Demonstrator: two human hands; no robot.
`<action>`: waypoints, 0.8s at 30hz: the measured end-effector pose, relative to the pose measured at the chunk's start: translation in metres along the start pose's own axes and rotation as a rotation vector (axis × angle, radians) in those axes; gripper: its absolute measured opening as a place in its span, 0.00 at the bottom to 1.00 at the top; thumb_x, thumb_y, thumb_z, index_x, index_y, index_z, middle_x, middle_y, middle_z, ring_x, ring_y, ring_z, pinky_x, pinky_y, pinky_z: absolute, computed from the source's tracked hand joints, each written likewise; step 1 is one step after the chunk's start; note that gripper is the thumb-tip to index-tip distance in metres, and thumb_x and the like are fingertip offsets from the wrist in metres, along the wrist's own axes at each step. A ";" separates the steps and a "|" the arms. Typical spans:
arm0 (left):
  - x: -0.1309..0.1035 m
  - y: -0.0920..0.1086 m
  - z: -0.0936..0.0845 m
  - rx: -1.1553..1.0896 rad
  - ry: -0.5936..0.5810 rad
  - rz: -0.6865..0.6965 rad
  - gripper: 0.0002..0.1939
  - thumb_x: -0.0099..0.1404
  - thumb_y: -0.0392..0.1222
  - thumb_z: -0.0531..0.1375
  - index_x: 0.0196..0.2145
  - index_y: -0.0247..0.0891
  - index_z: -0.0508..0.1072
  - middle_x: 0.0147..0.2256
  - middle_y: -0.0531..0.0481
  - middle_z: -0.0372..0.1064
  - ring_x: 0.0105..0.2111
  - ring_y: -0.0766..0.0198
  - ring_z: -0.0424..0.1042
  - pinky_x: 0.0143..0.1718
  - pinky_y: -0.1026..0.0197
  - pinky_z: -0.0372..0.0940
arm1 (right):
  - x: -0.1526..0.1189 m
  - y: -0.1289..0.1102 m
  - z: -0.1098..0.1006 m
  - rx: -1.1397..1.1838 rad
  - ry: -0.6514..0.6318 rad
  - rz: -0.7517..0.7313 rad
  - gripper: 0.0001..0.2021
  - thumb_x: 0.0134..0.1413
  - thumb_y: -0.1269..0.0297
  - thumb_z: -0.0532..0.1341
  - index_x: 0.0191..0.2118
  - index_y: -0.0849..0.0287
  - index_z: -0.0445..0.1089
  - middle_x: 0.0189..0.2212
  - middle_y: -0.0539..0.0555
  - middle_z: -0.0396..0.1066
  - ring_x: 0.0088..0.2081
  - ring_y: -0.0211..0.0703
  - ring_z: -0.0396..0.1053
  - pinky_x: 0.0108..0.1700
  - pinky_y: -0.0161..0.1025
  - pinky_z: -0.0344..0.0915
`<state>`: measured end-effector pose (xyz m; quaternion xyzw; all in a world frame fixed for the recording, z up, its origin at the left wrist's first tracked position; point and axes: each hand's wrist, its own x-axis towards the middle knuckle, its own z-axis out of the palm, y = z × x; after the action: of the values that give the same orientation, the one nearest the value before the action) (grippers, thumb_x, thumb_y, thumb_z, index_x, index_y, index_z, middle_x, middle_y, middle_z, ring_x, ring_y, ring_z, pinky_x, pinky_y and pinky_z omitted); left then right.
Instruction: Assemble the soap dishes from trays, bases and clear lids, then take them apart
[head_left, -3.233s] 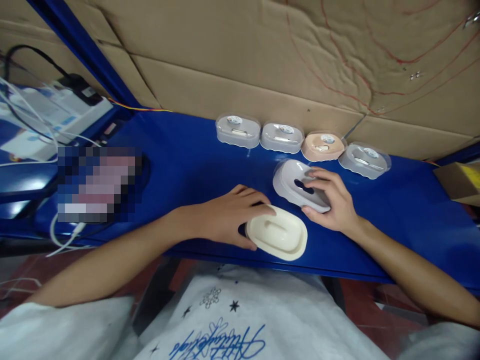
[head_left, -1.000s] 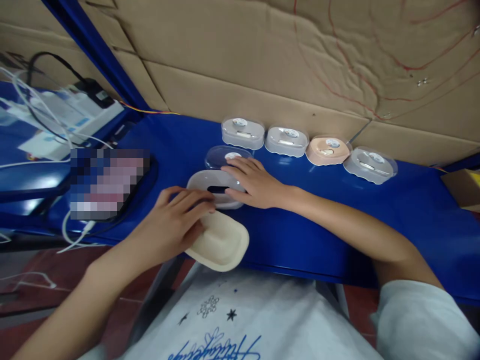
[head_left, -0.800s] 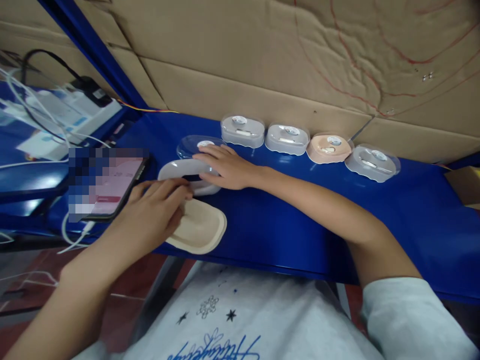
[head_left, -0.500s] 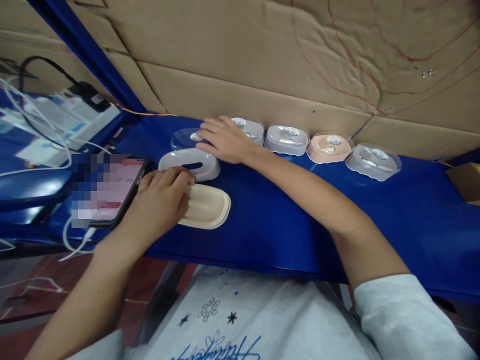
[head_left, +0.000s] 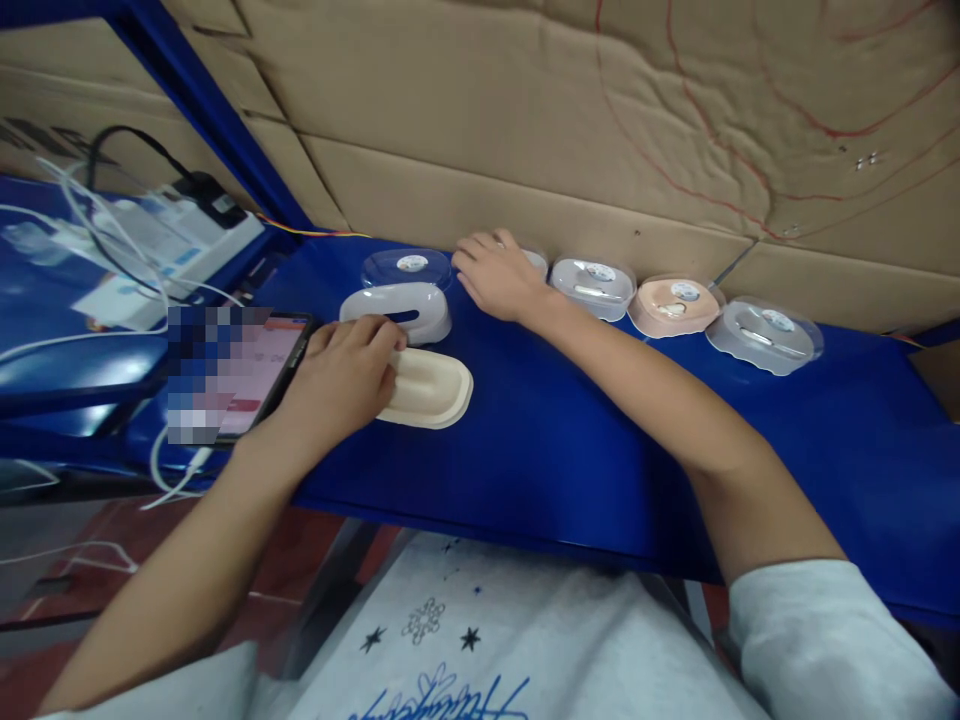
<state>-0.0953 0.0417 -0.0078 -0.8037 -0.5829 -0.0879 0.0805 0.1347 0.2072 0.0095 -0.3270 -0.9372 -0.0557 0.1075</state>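
Note:
My left hand [head_left: 349, 370] rests with bent fingers over the left end of a cream oval tray [head_left: 431, 388], its fingertips by a white oval ring-shaped piece [head_left: 435, 315]. What its fingers hold, if anything, is hidden. Behind the white piece lies a clear oval lid [head_left: 382, 268] with a round sticker. My right hand [head_left: 499, 275] lies with fingers spread over a lidded case [head_left: 536, 262], which it mostly covers. To its right stand a grey case [head_left: 589, 290], a peach case [head_left: 667, 308] and another grey case [head_left: 761, 340], each under a clear lid.
A phone [head_left: 262, 375] with a white cable lies left of my left hand. Farther left, a white power strip [head_left: 202, 240] sits among tangled cables. A cardboard panel [head_left: 465, 130] rises behind the blue table [head_left: 540, 470].
My right hand has moved right, off the clear lid and onto the case beside it. My left hand stays at the cream tray. The view has shifted slightly.

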 end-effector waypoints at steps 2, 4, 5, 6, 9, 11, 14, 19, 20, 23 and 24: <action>0.003 -0.001 -0.001 -0.006 0.045 -0.014 0.16 0.68 0.31 0.56 0.51 0.42 0.74 0.58 0.37 0.74 0.58 0.36 0.75 0.64 0.28 0.66 | 0.013 -0.005 0.003 0.025 0.010 -0.072 0.26 0.77 0.71 0.42 0.69 0.63 0.68 0.73 0.65 0.67 0.74 0.63 0.62 0.74 0.68 0.50; 0.003 -0.002 -0.003 -0.038 0.094 -0.042 0.18 0.68 0.31 0.56 0.52 0.41 0.75 0.61 0.36 0.72 0.59 0.35 0.74 0.65 0.26 0.66 | 0.026 -0.009 0.008 0.046 -0.022 -0.139 0.28 0.75 0.74 0.42 0.72 0.59 0.66 0.74 0.62 0.66 0.76 0.58 0.60 0.74 0.67 0.49; 0.002 -0.001 -0.004 -0.067 0.109 -0.054 0.18 0.69 0.32 0.56 0.53 0.41 0.75 0.62 0.34 0.71 0.60 0.35 0.74 0.64 0.26 0.66 | 0.032 -0.011 0.011 0.048 -0.053 -0.147 0.29 0.74 0.75 0.43 0.72 0.58 0.65 0.74 0.62 0.67 0.75 0.57 0.61 0.74 0.66 0.50; 0.000 0.000 -0.004 -0.104 0.115 -0.059 0.18 0.70 0.33 0.55 0.55 0.40 0.75 0.63 0.33 0.70 0.61 0.35 0.74 0.64 0.28 0.67 | 0.036 -0.012 0.013 0.045 -0.081 -0.136 0.29 0.74 0.76 0.44 0.73 0.58 0.65 0.74 0.62 0.68 0.74 0.58 0.63 0.73 0.66 0.51; -0.005 0.008 -0.002 -0.205 0.100 -0.031 0.21 0.78 0.43 0.53 0.63 0.38 0.71 0.65 0.32 0.69 0.64 0.35 0.72 0.65 0.30 0.68 | 0.041 -0.014 0.016 0.032 -0.104 -0.066 0.25 0.77 0.70 0.47 0.70 0.61 0.68 0.70 0.67 0.72 0.67 0.62 0.71 0.71 0.68 0.55; -0.007 0.014 0.004 -0.220 0.069 0.001 0.27 0.80 0.52 0.53 0.69 0.37 0.67 0.69 0.30 0.67 0.69 0.33 0.68 0.69 0.26 0.62 | 0.037 -0.015 0.016 0.014 -0.084 -0.038 0.23 0.79 0.63 0.48 0.68 0.64 0.70 0.67 0.70 0.74 0.65 0.66 0.73 0.70 0.70 0.55; -0.002 0.015 0.015 -0.219 0.042 0.032 0.30 0.82 0.54 0.50 0.72 0.34 0.65 0.71 0.27 0.65 0.73 0.33 0.62 0.74 0.25 0.52 | 0.030 -0.014 0.016 -0.026 -0.063 -0.020 0.23 0.76 0.61 0.53 0.67 0.67 0.72 0.65 0.72 0.75 0.67 0.68 0.70 0.73 0.74 0.50; 0.018 -0.007 0.020 -0.291 -0.010 0.153 0.30 0.82 0.50 0.48 0.73 0.34 0.63 0.72 0.30 0.64 0.74 0.38 0.61 0.75 0.26 0.49 | 0.027 -0.008 0.021 -0.001 -0.013 0.016 0.26 0.72 0.70 0.50 0.68 0.62 0.71 0.65 0.68 0.76 0.70 0.69 0.64 0.74 0.85 0.38; 0.021 -0.012 0.019 -0.304 -0.023 0.180 0.29 0.82 0.49 0.47 0.73 0.35 0.63 0.72 0.31 0.64 0.75 0.40 0.61 0.76 0.27 0.49 | 0.026 -0.007 0.021 0.007 -0.010 0.023 0.27 0.71 0.71 0.50 0.69 0.61 0.71 0.66 0.68 0.75 0.70 0.69 0.63 0.74 0.85 0.38; 0.028 -0.020 0.017 -0.355 -0.043 0.234 0.28 0.81 0.46 0.47 0.73 0.38 0.63 0.72 0.35 0.66 0.75 0.46 0.61 0.77 0.31 0.49 | 0.020 -0.003 0.018 -0.019 0.001 0.024 0.27 0.72 0.70 0.50 0.70 0.63 0.70 0.69 0.69 0.71 0.71 0.68 0.62 0.75 0.80 0.43; 0.029 -0.021 0.017 -0.371 -0.043 0.245 0.27 0.81 0.46 0.47 0.73 0.39 0.63 0.71 0.36 0.66 0.75 0.46 0.62 0.77 0.31 0.49 | 0.016 -0.002 0.015 -0.034 0.007 0.022 0.26 0.73 0.69 0.50 0.70 0.64 0.70 0.70 0.70 0.70 0.72 0.68 0.62 0.75 0.77 0.44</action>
<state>-0.1057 0.0789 -0.0169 -0.8712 -0.4566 -0.1660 -0.0710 0.1192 0.2178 -0.0018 -0.3390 -0.9320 -0.0718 0.1059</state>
